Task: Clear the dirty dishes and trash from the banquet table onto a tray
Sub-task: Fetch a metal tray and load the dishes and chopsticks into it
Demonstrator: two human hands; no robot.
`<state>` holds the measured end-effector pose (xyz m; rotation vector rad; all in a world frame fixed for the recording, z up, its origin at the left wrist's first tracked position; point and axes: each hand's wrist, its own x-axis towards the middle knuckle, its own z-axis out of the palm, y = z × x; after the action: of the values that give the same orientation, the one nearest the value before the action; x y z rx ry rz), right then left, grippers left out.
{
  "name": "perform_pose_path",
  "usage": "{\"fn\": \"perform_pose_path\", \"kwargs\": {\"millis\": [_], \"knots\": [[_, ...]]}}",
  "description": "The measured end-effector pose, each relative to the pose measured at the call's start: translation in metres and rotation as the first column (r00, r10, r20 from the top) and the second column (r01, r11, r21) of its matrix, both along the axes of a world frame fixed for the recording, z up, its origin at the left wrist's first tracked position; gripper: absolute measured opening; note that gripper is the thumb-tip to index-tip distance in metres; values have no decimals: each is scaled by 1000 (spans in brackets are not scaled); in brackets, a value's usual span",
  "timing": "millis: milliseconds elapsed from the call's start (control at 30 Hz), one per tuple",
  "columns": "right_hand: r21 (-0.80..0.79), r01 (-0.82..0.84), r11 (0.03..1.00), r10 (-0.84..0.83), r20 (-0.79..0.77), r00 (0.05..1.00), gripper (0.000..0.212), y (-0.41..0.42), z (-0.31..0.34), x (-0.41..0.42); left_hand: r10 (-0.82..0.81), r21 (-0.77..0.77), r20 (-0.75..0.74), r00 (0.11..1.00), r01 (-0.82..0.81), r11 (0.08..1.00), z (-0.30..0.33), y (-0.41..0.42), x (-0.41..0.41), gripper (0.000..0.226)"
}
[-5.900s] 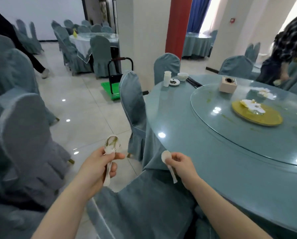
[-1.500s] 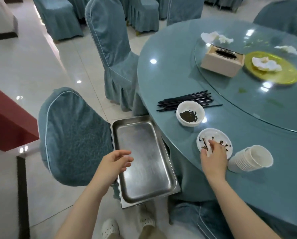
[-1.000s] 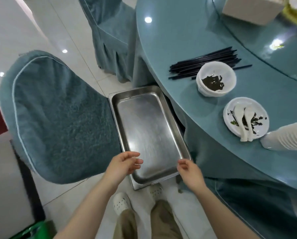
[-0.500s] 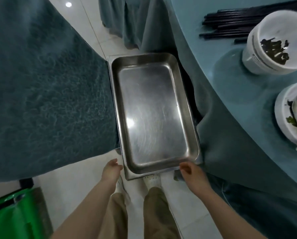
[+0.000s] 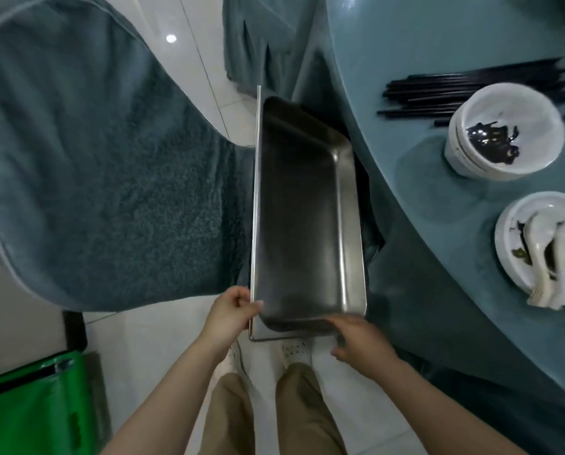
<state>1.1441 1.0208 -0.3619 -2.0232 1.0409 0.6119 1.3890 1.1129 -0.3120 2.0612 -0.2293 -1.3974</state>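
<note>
Head view: the steel tray [image 5: 302, 205] is tilted, between the covered chair [image 5: 104, 178] and the table [image 5: 422, 54]. The left hand [image 5: 230, 315] pinches its near-left corner; the right hand [image 5: 360, 344], fingers curled, grips the near-right edge. A bowl [image 5: 506, 131], plate [image 5: 537, 251] and chopsticks [image 5: 471, 88] lie on the table.

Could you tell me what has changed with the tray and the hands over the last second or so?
Both hands now hold the near end of the tray: left hand grips its corner, right hand its edge. The tray has tilted, left side up. The bowl, chopsticks and plate stayed put.
</note>
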Motion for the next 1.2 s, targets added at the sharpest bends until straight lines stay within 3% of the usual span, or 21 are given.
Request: {"fn": "perform_pose_path", "kwargs": {"millis": [133,267,367,500,800,967,1100,1200], "knots": [[-41,41,998,-40,24,999,59,8,10,7,-194,-35,233,953,208,978,32,-20,-4,30],[-22,97,995,-94,95,991,54,12,25,16,-151,-77,381,912,194,978,55,-37,-13,32],[-81,175,981,-162,146,976,53,7,44,20,-35,-104,417,908,85,991,71,-46,-13,24],[-115,259,959,-227,237,945,53,-8,83,21,63,-117,427,902,-13,993,105,-53,4,32],[-30,419,907,-375,392,840,54,3,157,70,72,-241,576,814,85,967,211,-10,55,29],[23,454,891,-425,400,812,71,4,187,113,209,-382,593,778,44,923,263,5,93,23],[169,539,825,-556,411,722,90,0,212,143,314,-466,546,777,-29,884,293,17,117,21],[180,605,776,-616,426,663,93,-12,229,161,392,-548,497,774,-71,833,312,20,129,27]]}}
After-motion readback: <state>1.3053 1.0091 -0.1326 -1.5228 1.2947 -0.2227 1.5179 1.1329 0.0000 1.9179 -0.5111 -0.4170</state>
